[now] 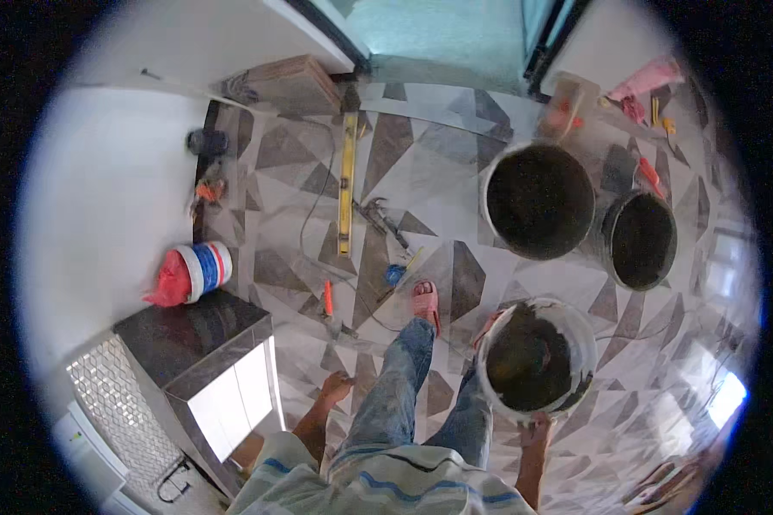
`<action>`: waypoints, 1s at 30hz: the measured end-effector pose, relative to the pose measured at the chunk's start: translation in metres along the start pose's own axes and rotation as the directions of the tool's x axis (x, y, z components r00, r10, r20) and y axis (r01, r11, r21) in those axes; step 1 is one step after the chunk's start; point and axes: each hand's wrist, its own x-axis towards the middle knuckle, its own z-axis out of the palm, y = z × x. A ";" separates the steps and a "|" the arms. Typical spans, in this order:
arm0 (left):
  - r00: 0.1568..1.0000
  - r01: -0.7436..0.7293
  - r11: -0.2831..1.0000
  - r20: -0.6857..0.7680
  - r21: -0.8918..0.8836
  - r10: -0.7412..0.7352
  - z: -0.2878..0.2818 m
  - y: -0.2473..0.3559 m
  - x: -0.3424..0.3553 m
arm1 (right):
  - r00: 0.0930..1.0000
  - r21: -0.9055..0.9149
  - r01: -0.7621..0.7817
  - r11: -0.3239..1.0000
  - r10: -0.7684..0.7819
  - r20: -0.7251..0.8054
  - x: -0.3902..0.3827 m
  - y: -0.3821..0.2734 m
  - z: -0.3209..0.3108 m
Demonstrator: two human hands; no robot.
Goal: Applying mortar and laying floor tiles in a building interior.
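Head view, only one. Bucket (586, 336), whitish and open-topped, sits low right, just ahead of the person and beside the right leg; can't tell if it's on the floor (541, 283) or lifted. Dark grey mix (528, 365) inside, smears up the wall. Right hand (536, 421) at the near rim, grip looks pinched on it; exact finger placement too small to tell. Left hand (338, 385) free, part-curled, nothing in it, near the left leg.

Handling, my guess: heavy, load may slosh or shift; wall stiff with slight flex; smeared rim likely slippery. Best hold: both sides of the rim, or one hand under the base.

Around: big bucket (488, 199) and small bucket (608, 247) beyond, level (346, 189) and hammer (386, 225) farther left.
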 end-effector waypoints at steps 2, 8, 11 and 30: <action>0.902 0.404 0.913 -0.139 -0.065 -0.409 0.010 0.017 -0.006 | 0.997 -0.157 0.072 0.985 -0.069 0.021 -0.045 0.002 0.027; 0.982 0.077 0.783 -0.089 -0.617 -0.167 -0.005 0.116 0.004 | 0.746 -0.519 0.663 0.539 -0.415 0.521 -0.119 0.029 0.096; 0.966 0.137 0.636 -0.038 -0.760 -0.254 -0.055 0.191 0.011 | 0.642 -0.511 0.739 0.438 -0.230 0.731 -0.141 0.035 0.124; 0.875 -0.272 0.900 -0.476 -0.340 0.085 -0.371 0.382 0.135 | 0.773 -0.510 0.419 0.752 -0.001 0.634 -0.179 0.013 0.563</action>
